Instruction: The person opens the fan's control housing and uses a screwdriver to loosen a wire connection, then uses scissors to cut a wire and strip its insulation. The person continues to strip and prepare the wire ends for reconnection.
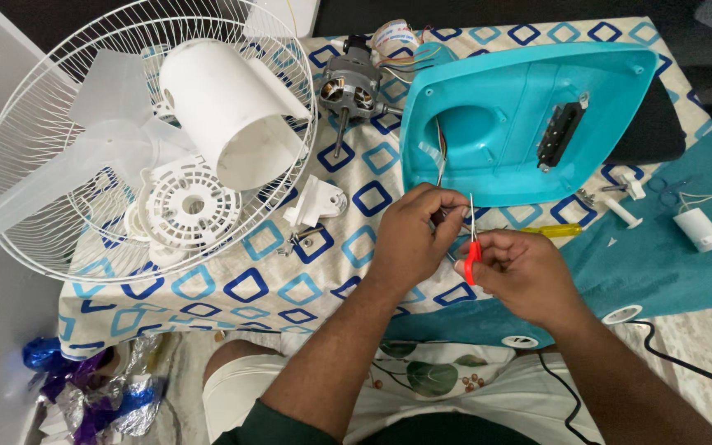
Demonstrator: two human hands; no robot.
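Two hands work together: the left hand [412, 233] pinches a thin dark wire [441, 161] from the turquoise plastic fan base [521, 124] just above the grip, while the right hand [519, 274] holds small red-handled scissors [472, 247] closed around it. Fan already dismantled, with the grey metal motor [349, 86] and white wire fan guard [59, 132] lying well apart on the tabletop [323, 272]; wire appears uncut.

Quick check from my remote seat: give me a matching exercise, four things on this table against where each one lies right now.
Things:
1. white motor housing
2. fan motor
3. turquoise fan base
4. red-handled scissors

Places:
A. in the right hand
B. resting on the wire fan guard, at the left
C. upturned at the right, behind both hands
D. on the patterned cloth, between guard and base

Pairs: 1-B, 2-D, 3-C, 4-A

The left hand pinches a wire that leads from the base.
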